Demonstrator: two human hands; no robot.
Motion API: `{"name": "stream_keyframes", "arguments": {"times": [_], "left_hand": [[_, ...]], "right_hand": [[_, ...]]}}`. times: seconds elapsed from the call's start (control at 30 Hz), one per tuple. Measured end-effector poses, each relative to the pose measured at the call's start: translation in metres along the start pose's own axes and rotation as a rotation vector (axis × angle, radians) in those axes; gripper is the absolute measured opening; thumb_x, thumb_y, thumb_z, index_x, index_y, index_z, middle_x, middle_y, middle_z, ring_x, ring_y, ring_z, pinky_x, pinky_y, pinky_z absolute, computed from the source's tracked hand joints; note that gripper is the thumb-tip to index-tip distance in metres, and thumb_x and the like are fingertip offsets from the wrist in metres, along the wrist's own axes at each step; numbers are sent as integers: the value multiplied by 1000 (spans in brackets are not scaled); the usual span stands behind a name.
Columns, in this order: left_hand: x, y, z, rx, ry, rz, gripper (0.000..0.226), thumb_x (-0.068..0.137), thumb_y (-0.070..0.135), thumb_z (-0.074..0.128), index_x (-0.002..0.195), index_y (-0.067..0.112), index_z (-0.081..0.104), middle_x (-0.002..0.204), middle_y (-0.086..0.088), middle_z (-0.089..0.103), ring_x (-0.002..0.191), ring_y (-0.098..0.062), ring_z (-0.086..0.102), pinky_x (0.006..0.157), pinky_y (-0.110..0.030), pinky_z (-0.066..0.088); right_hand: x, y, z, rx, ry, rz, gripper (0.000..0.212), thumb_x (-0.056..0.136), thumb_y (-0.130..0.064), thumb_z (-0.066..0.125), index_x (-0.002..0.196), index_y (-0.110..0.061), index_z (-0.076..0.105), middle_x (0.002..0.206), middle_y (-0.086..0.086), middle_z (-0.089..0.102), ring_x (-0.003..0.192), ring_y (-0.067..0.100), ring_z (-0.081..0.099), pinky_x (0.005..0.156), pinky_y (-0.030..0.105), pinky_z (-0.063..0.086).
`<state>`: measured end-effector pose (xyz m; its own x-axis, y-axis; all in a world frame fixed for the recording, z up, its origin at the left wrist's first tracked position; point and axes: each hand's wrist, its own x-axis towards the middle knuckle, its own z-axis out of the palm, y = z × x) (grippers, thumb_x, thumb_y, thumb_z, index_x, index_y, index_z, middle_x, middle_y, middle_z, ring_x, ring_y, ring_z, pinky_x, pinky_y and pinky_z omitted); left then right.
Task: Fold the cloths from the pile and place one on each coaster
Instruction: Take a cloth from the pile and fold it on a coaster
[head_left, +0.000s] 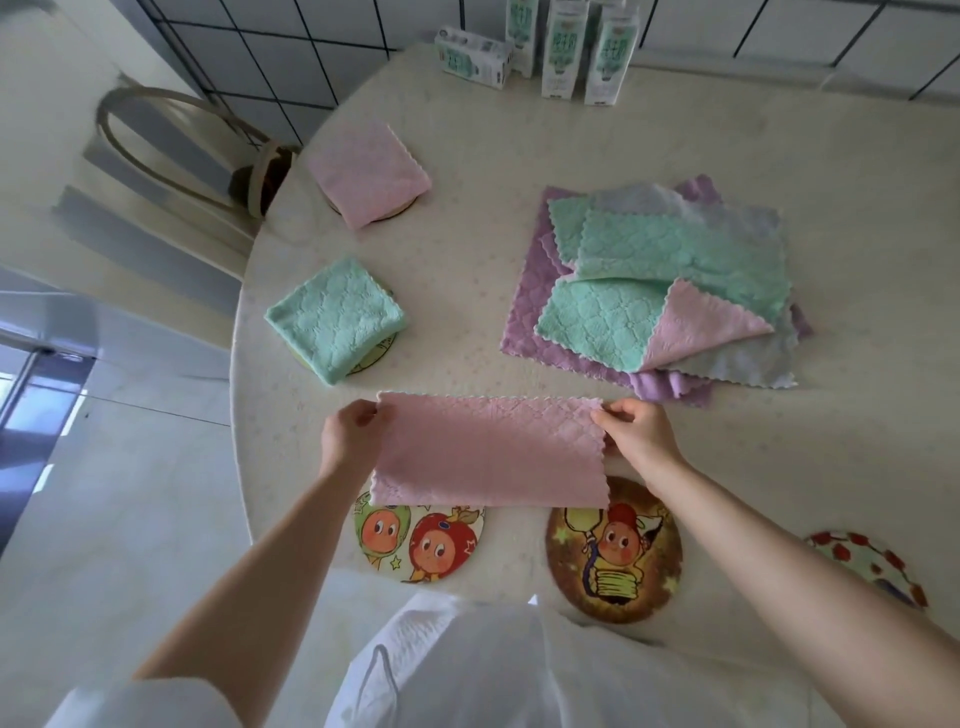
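Pink cloth (488, 452), folded in half, is held over the bench's (519, 130) near edge, left grip (349, 434) and right grip (636, 434) each pinching a top corner. Pink square (369, 174) and green square (335, 319) already sit on left-edge coasters (376, 353). Three near-edge coasters (418, 540) are bare, and there's plenty left in the pile (665, 280).

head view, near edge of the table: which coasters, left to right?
cartoon fruit coaster → brown balloon coaster → red-patterned coaster. The held pink cloth overlaps the first two, so it is left out.
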<state>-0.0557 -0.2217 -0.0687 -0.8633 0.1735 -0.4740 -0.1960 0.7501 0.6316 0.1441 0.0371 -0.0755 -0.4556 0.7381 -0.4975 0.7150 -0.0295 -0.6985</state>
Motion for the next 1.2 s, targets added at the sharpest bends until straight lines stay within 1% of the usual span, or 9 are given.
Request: {"name": "stream_keyframes", "arguments": {"times": [0.13, 0.3, 0.4, 0.47, 0.57, 0.73, 0.9, 1.1, 1.2], "left_hand": [[8, 2, 2, 32, 12, -5, 24, 91, 30, 55, 100, 13, 71, 90, -4, 71, 74, -17, 64, 69, -31, 56], [11, 7, 5, 130, 38, -8, 30, 91, 34, 53, 97, 12, 71, 87, -6, 72, 70, -18, 63, 57, -22, 47], [2, 8, 1, 187, 134, 19, 26, 92, 34, 56, 103, 11, 63, 93, -4, 68, 72, -18, 60, 58, -24, 44], [-10, 3, 0, 291, 221, 183, 24, 92, 28, 56, 109, 11, 58, 99, -2, 64, 81, -16, 57, 63, -25, 43], [-37, -12, 8, 426, 234, 635, 22, 90, 16, 57, 111, 9, 59, 108, -5, 61, 98, -18, 55, 79, -32, 51], [-82, -42, 37, 564, -113, 1050, 39, 92, 19, 56, 131, 14, 53, 139, -4, 51, 135, -21, 40, 112, -43, 33], [-95, -64, 47, 764, -218, 1052, 51, 96, 32, 44, 145, 17, 38, 154, 0, 30, 146, -21, 15, 117, -43, 17], [-85, -87, 21, 844, -204, 986, 60, 93, 38, 37, 149, 17, 29, 156, 0, 23, 146, -22, 15, 116, -45, 16], [-86, -103, 4, 812, -170, 912, 62, 96, 40, 37, 152, 20, 17, 159, 3, 14, 147, -18, 7, 118, -46, 14]], "right_hand": [[2, -1, 1, -31, 2, 10, 9, 81, -22, 72, 81, -16, 66, 73, -2, 65, 72, 17, 60, 66, 24, 43], [4, -1, 3, -146, 41, -24, 19, 82, -24, 71, 92, -8, 69, 86, 5, 69, 80, 18, 61, 68, 23, 42], [-5, -6, 0, -233, 75, -129, 18, 87, -21, 65, 97, -6, 64, 88, 3, 66, 76, 14, 58, 58, 15, 38], [-18, -6, -3, -303, 103, -276, 19, 89, -18, 62, 103, -6, 59, 93, 3, 64, 78, 15, 59, 62, 16, 44], [-44, 2, 0, -513, 140, -583, 26, 88, -13, 59, 113, -6, 55, 106, 8, 61, 96, 21, 57, 78, 32, 53], [-93, 15, 28, -654, -92, -885, 44, 87, -7, 58, 130, -4, 51, 131, 7, 54, 124, 19, 48, 107, 34, 40], [-107, 41, 48, -782, -138, -968, 55, 79, 4, 59, 132, -6, 51, 137, 8, 51, 129, 26, 45, 108, 39, 38], [-105, 71, 19, -885, -99, -1009, 51, 77, 4, 45, 127, -3, 55, 132, 11, 53, 124, 29, 46, 105, 41, 40], [-107, 76, 5, -898, -64, -979, 57, 72, 11, 51, 127, -5, 56, 127, 8, 55, 118, 26, 48, 95, 40, 48]]}}
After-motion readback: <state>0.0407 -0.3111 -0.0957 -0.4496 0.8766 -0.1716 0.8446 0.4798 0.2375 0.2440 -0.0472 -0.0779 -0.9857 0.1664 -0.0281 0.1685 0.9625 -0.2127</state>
